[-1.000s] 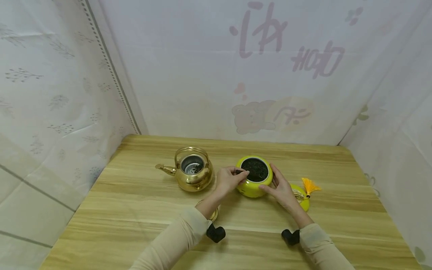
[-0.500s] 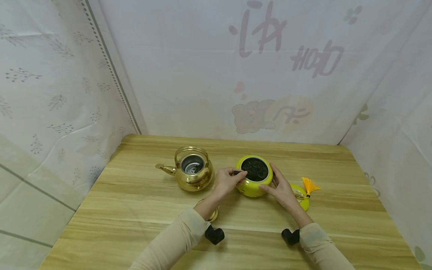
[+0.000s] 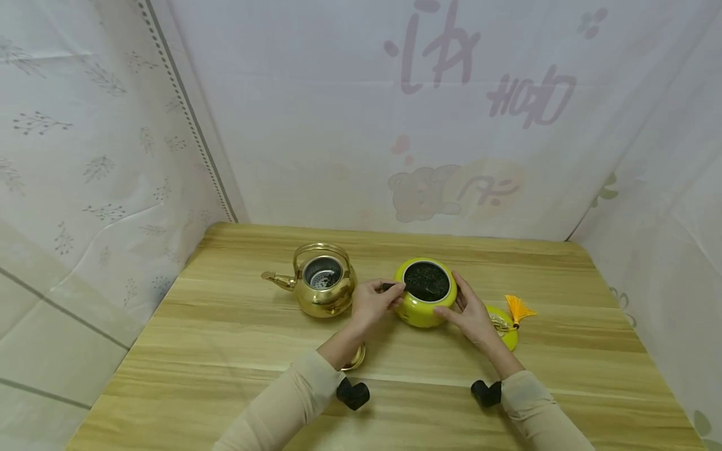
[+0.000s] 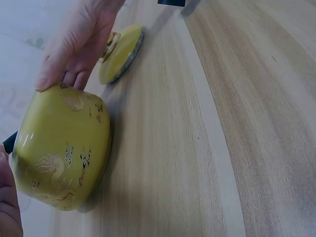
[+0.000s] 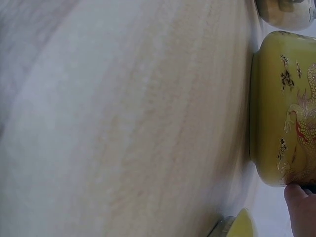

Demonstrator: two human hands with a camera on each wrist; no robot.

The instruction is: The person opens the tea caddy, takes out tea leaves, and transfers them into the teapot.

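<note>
My left hand (image 3: 371, 305) pinches the slim dark handle (image 3: 388, 286) of a tool at the left rim of a round yellow jar (image 3: 418, 315). Dark tea leaves (image 3: 427, 280) fill the jar, and the tool's far end is hard to make out against them. From the right, my right hand (image 3: 472, 318) grips the jar, thumb on the near side and fingers round the far side. Gold dragons decorate the jar wall (image 4: 64, 148) in the left wrist view. A strip of dark handle (image 4: 10, 143) shows there above the left fingers (image 4: 7, 197).
A golden kettle (image 3: 324, 302), uncovered, stands left of the jar with some leaves in its metal strainer (image 3: 324, 279). Its small golden lid (image 3: 356, 359) lies partly behind my left wrist. The yellow jar lid (image 3: 509, 338) with an orange tassel (image 3: 517, 309) lies to the right.
My left hand has drawn a little to the left, bringing the handle from over the leaves back to the rim. The right hand and the jar stay in place.
</note>
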